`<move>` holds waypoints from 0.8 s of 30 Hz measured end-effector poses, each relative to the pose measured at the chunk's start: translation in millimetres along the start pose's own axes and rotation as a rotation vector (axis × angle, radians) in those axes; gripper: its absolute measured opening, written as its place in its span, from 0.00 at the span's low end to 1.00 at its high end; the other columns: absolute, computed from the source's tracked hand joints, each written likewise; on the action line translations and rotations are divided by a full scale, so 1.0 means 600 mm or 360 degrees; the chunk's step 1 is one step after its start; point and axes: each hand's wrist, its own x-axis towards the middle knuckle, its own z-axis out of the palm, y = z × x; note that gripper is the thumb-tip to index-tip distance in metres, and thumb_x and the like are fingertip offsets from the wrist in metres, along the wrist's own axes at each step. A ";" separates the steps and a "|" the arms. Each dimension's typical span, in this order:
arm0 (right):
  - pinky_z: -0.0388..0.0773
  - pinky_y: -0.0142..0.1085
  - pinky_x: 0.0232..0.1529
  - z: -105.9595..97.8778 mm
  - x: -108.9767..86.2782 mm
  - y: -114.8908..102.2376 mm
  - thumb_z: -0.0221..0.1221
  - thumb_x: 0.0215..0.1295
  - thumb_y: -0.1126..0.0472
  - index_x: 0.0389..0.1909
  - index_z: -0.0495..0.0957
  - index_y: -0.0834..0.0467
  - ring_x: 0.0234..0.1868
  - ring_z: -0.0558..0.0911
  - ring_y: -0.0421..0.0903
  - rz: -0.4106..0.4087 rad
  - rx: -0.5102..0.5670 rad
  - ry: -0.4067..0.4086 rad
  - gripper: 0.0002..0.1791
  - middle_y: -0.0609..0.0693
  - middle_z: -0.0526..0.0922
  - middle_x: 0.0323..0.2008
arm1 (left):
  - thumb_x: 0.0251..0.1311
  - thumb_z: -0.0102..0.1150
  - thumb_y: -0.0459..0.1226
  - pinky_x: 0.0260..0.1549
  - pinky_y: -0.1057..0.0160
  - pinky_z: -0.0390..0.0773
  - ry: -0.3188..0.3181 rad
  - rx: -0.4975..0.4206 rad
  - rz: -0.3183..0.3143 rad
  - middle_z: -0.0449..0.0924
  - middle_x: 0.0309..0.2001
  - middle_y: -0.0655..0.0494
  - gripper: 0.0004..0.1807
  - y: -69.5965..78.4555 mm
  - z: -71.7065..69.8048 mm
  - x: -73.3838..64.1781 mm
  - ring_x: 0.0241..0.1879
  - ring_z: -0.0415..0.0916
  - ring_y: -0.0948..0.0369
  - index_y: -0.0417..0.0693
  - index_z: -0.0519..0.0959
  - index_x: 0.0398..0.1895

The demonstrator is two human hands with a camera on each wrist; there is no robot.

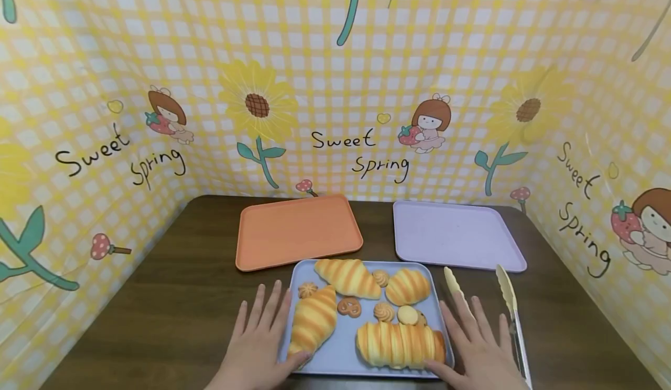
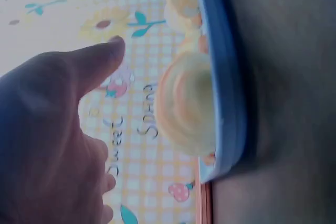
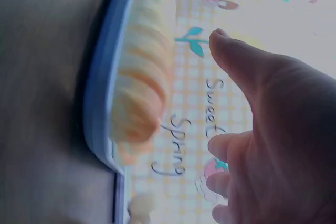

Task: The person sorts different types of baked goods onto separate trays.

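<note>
A light-blue tray (image 1: 341, 349) holds several breads and cookies. Croissants lie at its left (image 1: 313, 320) and back (image 1: 348, 277), a smaller striped bread (image 1: 408, 287) at back right, and a long ridged roll (image 1: 399, 345) at front right. Among them are a pretzel cookie (image 1: 349, 307) and swirl cookies (image 1: 384, 312). My left hand (image 1: 258, 343), fingers spread, is by the tray's left side, its thumb over the front-left corner. By the right side, my right hand (image 1: 482, 349) also has its fingers spread. Both wrist views show the hands holding nothing; contact with the tray is unclear.
An orange tray (image 1: 299, 233) lies at back left and a lilac tray (image 1: 456, 233) at back right, neither with food on it. Metal tongs (image 1: 520, 343) with cream tips lie right of the blue tray, partly behind my right hand. Patterned cloth (image 1: 335, 87) surrounds the dark table (image 1: 168, 297).
</note>
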 end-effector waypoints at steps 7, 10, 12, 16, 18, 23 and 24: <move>0.33 0.75 0.61 -0.004 -0.042 0.044 0.63 0.56 0.31 0.81 0.41 0.40 0.78 0.33 0.56 0.0204 0.0082 0.0077 0.58 0.55 0.44 0.79 | 0.49 0.68 0.65 0.60 0.26 0.49 -0.0065 -0.0399 0.0002 0.39 0.79 0.38 0.69 -0.049 -0.008 -0.020 0.73 0.39 0.33 0.51 0.34 0.81; 0.41 0.77 0.56 0.004 -0.063 0.070 0.64 0.54 0.30 0.81 0.38 0.42 0.76 0.41 0.65 0.0368 0.0081 0.0082 0.62 0.61 0.49 0.77 | 0.46 0.75 0.58 0.55 0.23 0.55 -0.0186 -0.0704 0.0025 0.36 0.76 0.29 0.75 -0.066 -0.006 -0.027 0.70 0.39 0.27 0.51 0.26 0.80; 0.46 0.78 0.54 0.008 -0.072 0.088 0.64 0.53 0.28 0.81 0.35 0.47 0.73 0.46 0.71 0.0477 0.0076 0.0043 0.65 0.66 0.50 0.76 | 0.46 0.78 0.50 0.53 0.22 0.55 -0.0249 -0.0930 0.0044 0.33 0.75 0.25 0.76 -0.075 -0.001 -0.028 0.70 0.37 0.26 0.47 0.23 0.78; 0.57 0.78 0.48 0.016 -0.079 0.119 0.65 0.50 0.27 0.79 0.32 0.59 0.61 0.58 0.81 0.0610 0.0144 -0.0081 0.72 0.74 0.54 0.70 | 0.49 0.78 0.37 0.62 0.36 0.58 -0.0349 -0.1386 0.0028 0.28 0.75 0.25 0.75 -0.085 0.012 -0.026 0.70 0.35 0.27 0.41 0.19 0.76; 0.60 0.76 0.47 0.020 -0.079 0.131 0.66 0.49 0.27 0.77 0.31 0.66 0.57 0.60 0.82 0.0628 0.0173 -0.0151 0.75 0.78 0.57 0.66 | 0.48 0.77 0.34 0.66 0.53 0.59 -0.0346 -0.1546 0.0052 0.30 0.75 0.24 0.74 -0.089 0.020 -0.025 0.70 0.37 0.27 0.38 0.19 0.75; 0.67 0.69 0.48 0.026 -0.061 0.159 0.69 0.48 0.31 0.71 0.35 0.81 0.50 0.68 0.82 0.0617 0.0224 -0.0344 0.76 0.86 0.64 0.53 | 0.48 0.77 0.30 0.57 0.78 0.58 -0.0327 -0.1792 0.0124 0.33 0.72 0.17 0.74 -0.094 0.037 -0.023 0.69 0.42 0.30 0.36 0.18 0.74; 0.68 0.68 0.48 0.027 -0.058 0.163 0.70 0.49 0.33 0.70 0.36 0.83 0.49 0.69 0.82 0.0612 0.0246 -0.0376 0.75 0.87 0.64 0.52 | 0.48 0.76 0.30 0.57 0.78 0.58 -0.0325 -0.1832 0.0149 0.34 0.71 0.16 0.74 -0.094 0.040 -0.022 0.71 0.46 0.37 0.36 0.17 0.74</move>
